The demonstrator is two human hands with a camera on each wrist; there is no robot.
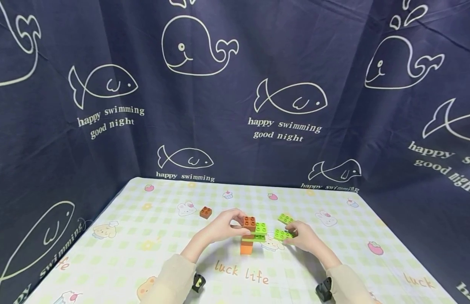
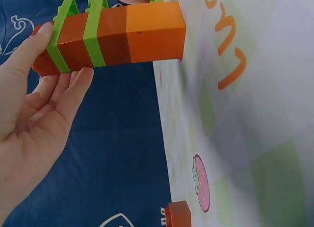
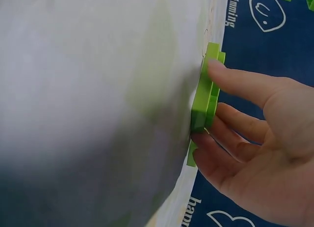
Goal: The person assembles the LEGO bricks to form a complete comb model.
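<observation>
My left hand (image 1: 223, 224) holds a standing tower of toy building bricks near its top, thumb on one side and fingers on the other. From the base up, the tower has an orange brick (image 2: 156, 31), then brown bricks (image 2: 114, 35) alternating with two flat green bricks (image 2: 94, 33); a brown brick (image 1: 249, 223) tops it. Both green layers stick out to the right. Right of the tower, my right hand (image 1: 305, 238) pinches a loose flat green brick (image 3: 203, 99) by its ends, low at the tabletop.
Another flat green brick (image 1: 285, 218) lies just behind my right hand. A loose brown brick (image 1: 206, 212) sits back left of the tower. The patterned cloth (image 1: 163, 236) covers the table, with dark blue curtains (image 1: 235, 105) behind and at both sides.
</observation>
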